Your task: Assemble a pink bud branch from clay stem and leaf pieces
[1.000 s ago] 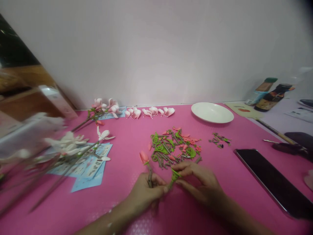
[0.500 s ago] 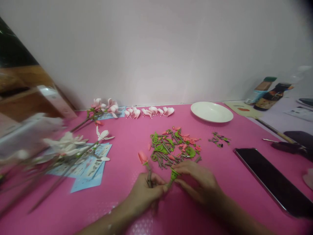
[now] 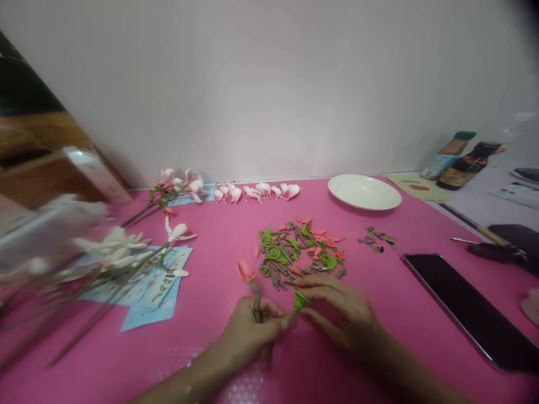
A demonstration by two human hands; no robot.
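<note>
My left hand (image 3: 256, 331) is closed around a toy flower branch. The branch (image 3: 256, 303) is grey-brown and carries a coral-pink bud (image 3: 245, 270) at its upper tip. A second arm of it leans right and ends in a green cup-shaped piece (image 3: 300, 298). Around that green piece are the fingertips and thumb of my right hand (image 3: 341, 314), one on each side. Just beyond both hands lies a loose pile of small green, brown and coral plastic parts (image 3: 290, 255).
Pale pink petals (image 3: 263, 192) stand in rows near the wall. A white plate (image 3: 364, 192) is at back right. On the right lie a phone (image 3: 467, 308) and a smaller heap of parts (image 3: 378, 239). White flower stems (image 3: 122, 247) rest on blue leaflets (image 3: 151, 314) at left.
Almost nothing differs. The fingers of my right hand have shifted very slightly at the green piece; my left hand keeps its hold on the branch.
</note>
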